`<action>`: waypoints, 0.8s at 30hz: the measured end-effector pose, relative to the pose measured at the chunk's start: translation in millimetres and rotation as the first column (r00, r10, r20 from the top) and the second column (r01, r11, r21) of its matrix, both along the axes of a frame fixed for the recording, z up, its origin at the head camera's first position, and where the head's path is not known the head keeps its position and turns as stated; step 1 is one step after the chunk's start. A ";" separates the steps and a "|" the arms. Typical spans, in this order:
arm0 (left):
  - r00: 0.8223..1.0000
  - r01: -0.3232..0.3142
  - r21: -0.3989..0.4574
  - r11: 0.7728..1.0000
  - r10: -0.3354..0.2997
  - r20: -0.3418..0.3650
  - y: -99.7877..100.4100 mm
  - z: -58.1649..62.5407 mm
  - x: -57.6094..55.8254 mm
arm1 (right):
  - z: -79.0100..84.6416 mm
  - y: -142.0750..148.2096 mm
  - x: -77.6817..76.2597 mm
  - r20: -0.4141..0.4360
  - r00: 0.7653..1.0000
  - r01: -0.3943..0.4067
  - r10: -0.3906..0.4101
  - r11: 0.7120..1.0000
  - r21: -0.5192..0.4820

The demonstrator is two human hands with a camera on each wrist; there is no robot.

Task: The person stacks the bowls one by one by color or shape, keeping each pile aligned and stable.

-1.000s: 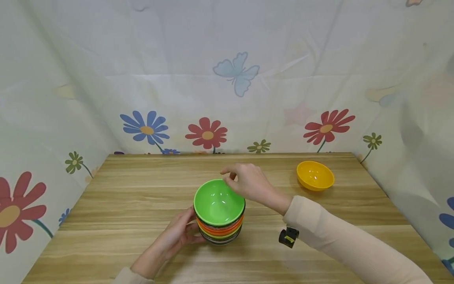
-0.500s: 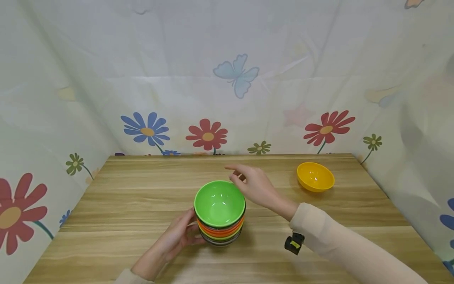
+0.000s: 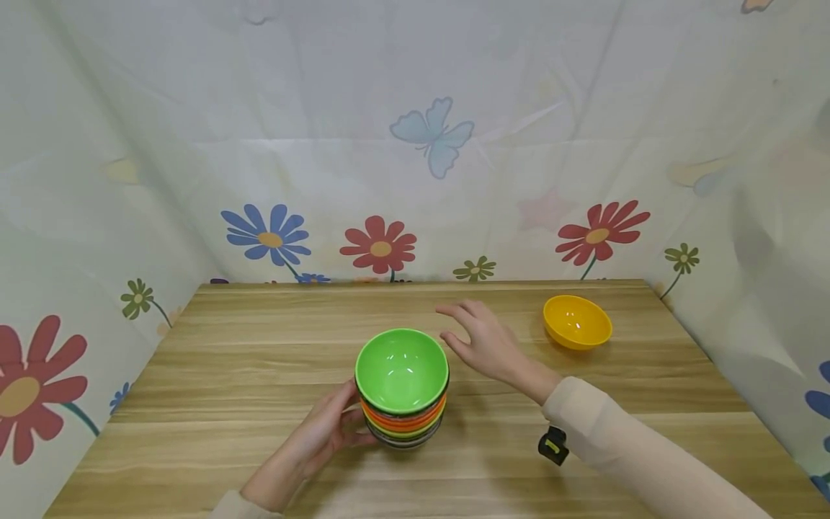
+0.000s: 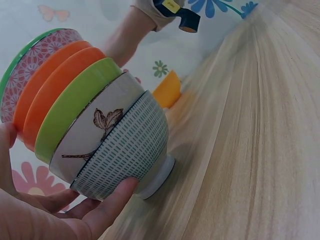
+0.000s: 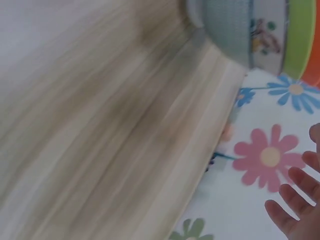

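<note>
A stack of nested bowls [image 3: 405, 422] stands on the wooden table, topped by a bowl with a bright green inside [image 3: 402, 371]. In the left wrist view, its outside has a red flower pattern [image 4: 42, 57]. Below it come orange bowls [image 4: 42, 102], a lime-green bowl [image 4: 80, 107], a white bowl with a brown leaf [image 4: 97, 122] and a teal-dashed bowl [image 4: 130, 150] at the bottom. My left hand [image 3: 320, 432] holds the stack's left side, one digit against the bottom bowl. My right hand [image 3: 486, 342], fingers spread and empty, hovers beside the stack's upper right.
A yellow-orange bowl [image 3: 577, 322] sits alone at the table's back right. The wooden table [image 3: 259, 346] reaches back to a white curtain [image 3: 311, 173] printed with flowers and a butterfly. More of this curtain hangs along both sides.
My right hand has moved right, away from the green bowl's rim, and its fingers have spread. The left hand and stack have stayed in place.
</note>
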State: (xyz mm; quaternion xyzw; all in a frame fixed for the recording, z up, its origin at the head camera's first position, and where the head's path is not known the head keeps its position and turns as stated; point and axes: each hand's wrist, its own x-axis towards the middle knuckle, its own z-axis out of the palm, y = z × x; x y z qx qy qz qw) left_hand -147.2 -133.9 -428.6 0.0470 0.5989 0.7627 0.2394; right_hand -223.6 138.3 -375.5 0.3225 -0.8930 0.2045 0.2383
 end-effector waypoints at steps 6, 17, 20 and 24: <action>1.000 -0.005 -0.003 1.000 0.005 0.011 0.0 -0.1 0.0 | -17.8 21.3 -8.1 -0.002 1.000 0.016 -0.016 0.998 0.053; 1.000 -0.004 -0.016 1.000 0.004 -0.001 -0.1 0.4 -1.4 | -29.5 58.6 -17.3 -0.071 0.988 0.147 -0.135 0.967 0.208; 1.000 -0.005 -0.021 1.000 0.005 0.004 -0.2 0.8 -2.0 | -31.3 69.2 -20.2 -0.053 0.983 0.185 -0.177 0.960 0.209; 1.000 -0.011 -0.020 1.000 0.011 0.013 -0.2 1.0 -1.5 | -31.3 83.7 -22.9 0.015 0.970 0.234 -0.242 0.951 0.200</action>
